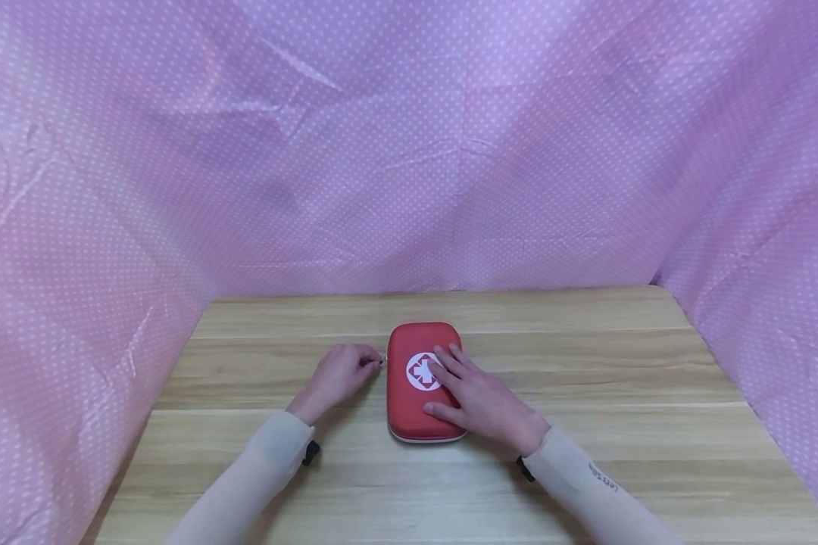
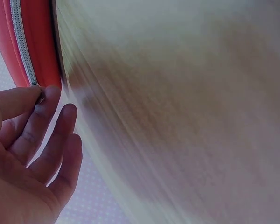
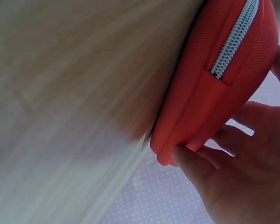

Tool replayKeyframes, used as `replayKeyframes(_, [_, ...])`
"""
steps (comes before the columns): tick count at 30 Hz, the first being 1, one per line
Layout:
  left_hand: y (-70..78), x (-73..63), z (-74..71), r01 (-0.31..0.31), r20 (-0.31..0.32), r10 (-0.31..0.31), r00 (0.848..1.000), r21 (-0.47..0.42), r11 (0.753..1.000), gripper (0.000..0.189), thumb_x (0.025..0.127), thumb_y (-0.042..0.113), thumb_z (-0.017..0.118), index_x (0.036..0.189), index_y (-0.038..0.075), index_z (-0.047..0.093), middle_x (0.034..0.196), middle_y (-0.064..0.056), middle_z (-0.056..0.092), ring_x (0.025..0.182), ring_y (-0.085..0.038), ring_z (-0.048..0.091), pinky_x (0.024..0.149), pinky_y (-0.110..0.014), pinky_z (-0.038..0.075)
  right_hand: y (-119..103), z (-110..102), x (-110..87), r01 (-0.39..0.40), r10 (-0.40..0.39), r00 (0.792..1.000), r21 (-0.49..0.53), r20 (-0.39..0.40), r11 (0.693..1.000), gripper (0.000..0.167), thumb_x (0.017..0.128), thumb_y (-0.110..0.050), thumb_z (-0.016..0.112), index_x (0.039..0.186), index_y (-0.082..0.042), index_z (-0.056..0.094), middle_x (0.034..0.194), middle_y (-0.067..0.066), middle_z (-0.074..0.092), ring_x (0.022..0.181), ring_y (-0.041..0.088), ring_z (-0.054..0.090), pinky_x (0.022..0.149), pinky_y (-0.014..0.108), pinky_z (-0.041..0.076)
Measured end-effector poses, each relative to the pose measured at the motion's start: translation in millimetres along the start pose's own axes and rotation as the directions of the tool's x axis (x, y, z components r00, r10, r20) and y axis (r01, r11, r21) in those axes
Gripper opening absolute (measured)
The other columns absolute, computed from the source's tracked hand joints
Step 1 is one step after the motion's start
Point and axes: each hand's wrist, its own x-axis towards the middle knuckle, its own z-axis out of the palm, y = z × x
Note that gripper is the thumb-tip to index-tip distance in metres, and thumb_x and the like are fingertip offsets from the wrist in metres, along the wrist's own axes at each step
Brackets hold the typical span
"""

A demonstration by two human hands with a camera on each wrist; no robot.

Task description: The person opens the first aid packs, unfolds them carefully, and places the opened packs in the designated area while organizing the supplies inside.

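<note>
Lying lengthwise front to back in head view, a red first-aid case (image 1: 405, 412) sits on a table (image 1: 627, 409) beneath the spread right hand (image 1: 484, 400); left wrist: left hand (image 2: 23, 186) pinching its left-side zipper pull (image 2: 41, 97); right wrist: silver zipper teeth (image 3: 233, 43).

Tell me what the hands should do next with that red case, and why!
Probably the left hand should gently slide the zipper pull along the zipper: that hand pinches the pull, the red case looks shut, and the right hand rests on it, perhaps steadying it.
</note>
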Motion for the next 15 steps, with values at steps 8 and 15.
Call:
replayKeyframes(8, [1.8,-4.9,0.6,-0.010,0.009,0.010,1.000,0.029,1.000,0.011,0.093,0.010,0.078,0.103,0.013,0.082,0.096,0.003,0.076,0.084,-0.013,0.064,0.083,-0.039,0.057,-0.2,-0.1,0.5,-0.002,0.002,1.000,0.002,-0.005,1.000,0.084,0.097,-0.065,0.060,0.161,-0.017,0.038,0.171,0.007,0.025,0.158,0.031,0.015,0.115,0.050,0.042])
replayKeyframes(15, [2.7,-9.5,0.6,0.009,0.016,-0.010,1.000,0.030,0.999,0.010,0.094,0.012,0.078,0.102,0.015,0.082,0.094,0.005,0.076,0.080,-0.011,0.061,0.079,-0.036,0.055,-1.0,-0.9,0.7,0.006,-0.006,1.000,0.004,-0.012,1.000,0.083,0.097,-0.064,0.061,0.161,-0.015,0.039,0.170,0.008,0.026,0.158,0.032,0.016,0.117,0.049,0.040])
